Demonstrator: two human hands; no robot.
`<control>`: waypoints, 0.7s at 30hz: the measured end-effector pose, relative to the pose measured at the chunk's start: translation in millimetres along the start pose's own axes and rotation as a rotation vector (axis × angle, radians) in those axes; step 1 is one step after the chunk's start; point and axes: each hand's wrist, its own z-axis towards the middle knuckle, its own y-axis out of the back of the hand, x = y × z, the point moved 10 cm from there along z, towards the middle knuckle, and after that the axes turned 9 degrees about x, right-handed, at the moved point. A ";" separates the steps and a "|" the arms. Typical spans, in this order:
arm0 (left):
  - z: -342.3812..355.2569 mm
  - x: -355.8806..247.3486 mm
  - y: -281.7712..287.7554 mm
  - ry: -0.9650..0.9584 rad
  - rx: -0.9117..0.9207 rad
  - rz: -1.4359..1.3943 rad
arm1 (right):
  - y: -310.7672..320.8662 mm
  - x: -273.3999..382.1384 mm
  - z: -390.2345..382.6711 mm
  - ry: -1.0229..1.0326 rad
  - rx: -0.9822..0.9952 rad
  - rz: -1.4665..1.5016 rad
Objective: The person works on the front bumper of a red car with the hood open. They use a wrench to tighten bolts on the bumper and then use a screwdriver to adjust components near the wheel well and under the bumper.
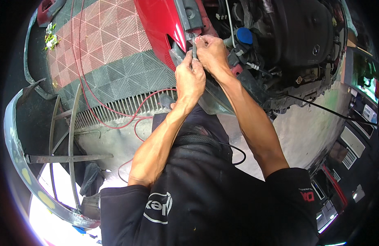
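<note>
Both hands meet at the front end of a glossy red fender (158, 28), beside the engine bay. My left hand (190, 82) is closed, its thumb and fingers pinching a slim grey rod-shaped piece (194, 50) that points up toward the fender's edge. My right hand (212, 55) is closed just above and to the right, fingertips curled at the top of that piece. Whatever lies between the right fingertips is hidden. A dark trim strip (192, 14) runs along the fender's top, ending just beyond my fingers.
A blue round cap (244, 36) sits right of my right hand, near the black engine cover (304, 33). Red hose (113, 127) loops over the tiled floor mat (111, 69). At the left, a detached bumper (17, 139) rests by a metal stand (70, 158). A thin black rod (328, 108) extends rightward.
</note>
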 end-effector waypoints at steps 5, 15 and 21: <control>-6.5 5.2 -1.7 -0.032 0.017 0.094 | -1.8 -7.4 2.5 0.024 0.017 -0.075; -9.7 15.7 5.5 0.076 0.059 -0.104 | -20.9 -30.8 5.3 -0.021 0.135 0.276; -8.4 32.4 -0.3 0.188 0.105 -0.398 | -19.5 -33.2 4.5 -0.044 0.156 0.290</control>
